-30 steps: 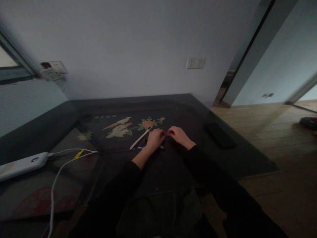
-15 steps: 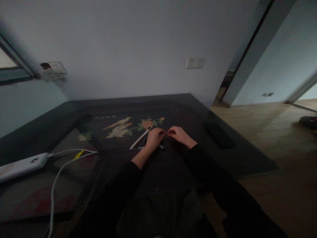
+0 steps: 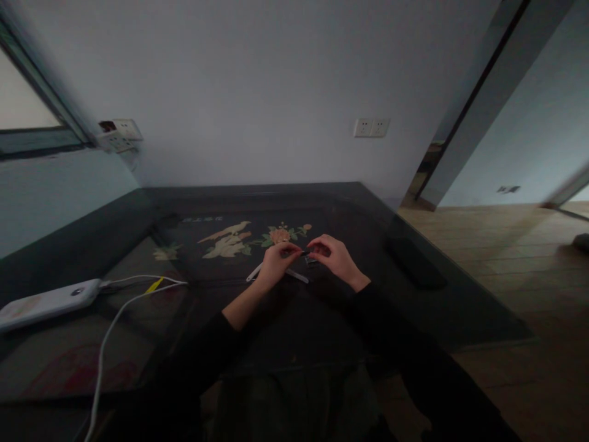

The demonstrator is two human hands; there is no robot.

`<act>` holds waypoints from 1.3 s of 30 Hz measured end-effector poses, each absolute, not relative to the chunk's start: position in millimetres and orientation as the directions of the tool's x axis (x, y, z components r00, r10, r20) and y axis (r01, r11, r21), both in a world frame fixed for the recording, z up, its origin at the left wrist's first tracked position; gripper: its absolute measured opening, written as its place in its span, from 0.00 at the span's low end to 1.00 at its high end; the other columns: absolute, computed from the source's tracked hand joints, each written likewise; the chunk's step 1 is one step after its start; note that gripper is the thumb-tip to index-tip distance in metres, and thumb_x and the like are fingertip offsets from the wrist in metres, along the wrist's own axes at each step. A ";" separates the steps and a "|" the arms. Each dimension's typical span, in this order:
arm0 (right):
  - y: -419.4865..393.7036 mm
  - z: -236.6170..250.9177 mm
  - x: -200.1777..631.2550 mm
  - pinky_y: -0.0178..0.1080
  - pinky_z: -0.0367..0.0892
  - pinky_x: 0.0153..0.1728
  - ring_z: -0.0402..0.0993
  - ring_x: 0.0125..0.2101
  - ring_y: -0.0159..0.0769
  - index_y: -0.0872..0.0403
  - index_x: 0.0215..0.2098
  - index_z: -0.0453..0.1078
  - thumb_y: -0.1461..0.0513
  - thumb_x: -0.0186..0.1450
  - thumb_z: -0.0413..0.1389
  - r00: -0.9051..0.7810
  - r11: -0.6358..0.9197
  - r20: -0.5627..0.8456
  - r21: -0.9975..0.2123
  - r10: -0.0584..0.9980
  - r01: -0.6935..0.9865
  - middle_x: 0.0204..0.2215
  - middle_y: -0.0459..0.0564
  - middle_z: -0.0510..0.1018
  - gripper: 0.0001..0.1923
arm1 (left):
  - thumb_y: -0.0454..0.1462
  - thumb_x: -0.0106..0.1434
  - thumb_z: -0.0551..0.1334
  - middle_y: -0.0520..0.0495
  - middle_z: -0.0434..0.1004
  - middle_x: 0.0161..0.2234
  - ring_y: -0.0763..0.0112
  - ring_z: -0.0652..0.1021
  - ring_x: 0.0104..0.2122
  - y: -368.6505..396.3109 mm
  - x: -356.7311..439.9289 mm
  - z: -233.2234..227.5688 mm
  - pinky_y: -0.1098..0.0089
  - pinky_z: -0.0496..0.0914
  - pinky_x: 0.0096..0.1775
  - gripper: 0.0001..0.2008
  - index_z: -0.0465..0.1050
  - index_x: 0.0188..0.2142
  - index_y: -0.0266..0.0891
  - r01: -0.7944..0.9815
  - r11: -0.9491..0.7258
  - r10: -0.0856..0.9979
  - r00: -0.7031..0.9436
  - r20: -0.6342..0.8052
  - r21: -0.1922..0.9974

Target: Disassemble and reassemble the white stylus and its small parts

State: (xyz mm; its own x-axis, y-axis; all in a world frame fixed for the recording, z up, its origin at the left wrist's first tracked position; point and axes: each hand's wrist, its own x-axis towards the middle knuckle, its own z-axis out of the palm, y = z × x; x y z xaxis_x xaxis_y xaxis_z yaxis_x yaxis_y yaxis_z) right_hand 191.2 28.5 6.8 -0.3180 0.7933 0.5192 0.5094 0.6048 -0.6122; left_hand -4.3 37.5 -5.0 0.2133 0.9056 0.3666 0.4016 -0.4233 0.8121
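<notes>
My left hand [image 3: 275, 265] and my right hand [image 3: 335, 258] meet above the middle of a dark glass-topped table [image 3: 460, 307]. Their fingertips pinch a small dark part [image 3: 304, 252] between them; what it is I cannot make out. A white slender stick-like object [image 3: 256, 273] lies on the table just under my left hand. A thin silvery piece [image 3: 297, 276] lies beside it. Both arms wear black sleeves.
A painted bird-and-flower picture [image 3: 239, 236] shows under the glass. A white power bank [image 3: 46, 302] with white cables [image 3: 110, 322] lies at the left. A dark flat object [image 3: 416, 263] rests near the right table edge. Wooden floor [image 3: 529, 264] lies to the right.
Both hands have risen slightly off the table and now hold the small dark part up between the fingertips. The view has shifted a little to the left and down.
</notes>
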 end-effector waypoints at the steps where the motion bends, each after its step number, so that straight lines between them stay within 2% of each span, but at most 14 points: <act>1: 22.9 8.5 186.5 0.35 0.64 0.33 0.69 0.30 0.33 0.54 0.39 0.72 0.60 0.61 0.60 -0.347 0.624 0.524 -0.582 0.778 0.521 0.32 0.49 0.73 0.08 | 0.38 0.58 0.64 0.47 0.80 0.32 0.66 0.78 0.35 33.2 -9.0 -6.0 0.67 0.70 0.41 0.06 0.77 0.32 0.38 0.387 -0.397 0.917 0.204 0.343 0.832; 7: 3.6 5.3 165.5 0.40 0.65 0.44 0.70 0.42 0.39 0.52 0.42 0.72 0.62 0.62 0.59 -0.393 0.687 0.587 -0.440 0.707 0.579 0.38 0.51 0.73 0.09 | 0.41 0.56 0.65 0.46 0.79 0.31 0.68 0.78 0.33 15.3 -23.1 -7.1 0.69 0.70 0.37 0.10 0.77 0.33 0.36 0.210 -0.282 0.952 0.180 0.246 0.936; 18: 2.9 -0.8 162.7 0.39 0.66 0.42 0.70 0.40 0.39 0.52 0.40 0.73 0.63 0.64 0.56 -0.387 0.679 0.592 -0.414 0.706 0.606 0.37 0.51 0.74 0.06 | 0.42 0.54 0.67 0.47 0.78 0.31 0.69 0.77 0.32 17.1 -21.0 -11.4 0.69 0.71 0.38 0.11 0.74 0.32 0.35 0.165 -0.254 0.953 0.209 0.218 0.953; 24: 2.7 0.0 163.2 0.39 0.65 0.41 0.70 0.39 0.38 0.52 0.39 0.73 0.63 0.65 0.56 -0.437 0.705 0.582 -0.379 0.685 0.600 0.36 0.51 0.74 0.05 | 0.41 0.53 0.68 0.48 0.76 0.30 0.71 0.76 0.31 14.5 -20.1 -8.2 0.70 0.70 0.37 0.12 0.72 0.33 0.35 0.102 -0.232 0.952 0.227 0.204 0.967; 28: 3.2 -0.5 163.1 0.40 0.65 0.42 0.70 0.39 0.39 0.52 0.39 0.73 0.63 0.65 0.55 -0.418 0.708 0.594 -0.419 0.687 0.569 0.36 0.51 0.74 0.05 | 0.42 0.55 0.66 0.47 0.77 0.32 0.70 0.77 0.34 13.2 -19.4 -5.1 0.69 0.70 0.39 0.11 0.71 0.33 0.36 0.094 -0.200 0.958 0.230 0.174 0.975; 31: 2.5 0.5 162.1 0.40 0.66 0.40 0.70 0.38 0.39 0.52 0.38 0.72 0.62 0.65 0.56 -0.337 0.699 0.627 -0.514 0.702 0.497 0.34 0.51 0.74 0.05 | 0.44 0.62 0.60 0.44 0.77 0.38 0.67 0.78 0.39 11.5 -18.8 -3.4 0.68 0.71 0.41 0.11 0.72 0.36 0.38 0.023 -0.118 0.969 0.223 0.110 0.993; 33: 1.4 1.8 161.3 0.38 0.67 0.37 0.70 0.37 0.38 0.52 0.37 0.73 0.62 0.64 0.56 -0.278 0.692 0.645 -0.578 0.712 0.432 0.33 0.50 0.73 0.04 | 0.43 0.65 0.56 0.42 0.77 0.43 0.65 0.78 0.43 10.1 -18.6 -3.2 0.66 0.72 0.43 0.12 0.71 0.39 0.39 -0.101 -0.026 0.960 0.276 0.053 0.995; 36: 0.0 2.6 160.5 0.38 0.66 0.35 0.69 0.35 0.37 0.53 0.36 0.73 0.63 0.64 0.56 -0.201 0.690 0.673 -0.616 0.711 0.380 0.32 0.50 0.72 0.04 | 0.42 0.67 0.55 0.41 0.75 0.49 0.63 0.76 0.48 7.6 -18.0 -3.4 0.63 0.71 0.47 0.11 0.71 0.43 0.40 -0.273 0.116 0.911 0.413 0.008 0.955; 39: 0.0 0.9 160.2 0.40 0.66 0.38 0.68 0.37 0.39 0.52 0.36 0.74 0.63 0.63 0.57 -0.165 0.702 0.703 -0.602 0.692 0.380 0.33 0.50 0.70 0.04 | 0.42 0.66 0.56 0.40 0.75 0.49 0.63 0.76 0.48 4.0 -16.6 -2.3 0.63 0.71 0.47 0.12 0.72 0.44 0.39 -0.310 0.203 0.874 0.485 -0.029 0.929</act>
State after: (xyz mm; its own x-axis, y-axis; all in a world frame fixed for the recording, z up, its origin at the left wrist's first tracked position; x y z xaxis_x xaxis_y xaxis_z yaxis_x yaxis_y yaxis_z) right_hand 160.2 0.0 0.9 -0.1655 0.6919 0.7028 0.3801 0.7023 -0.6019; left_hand -16.6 4.0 -2.3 0.4854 0.8738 -0.0292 -0.3102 0.2034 0.9287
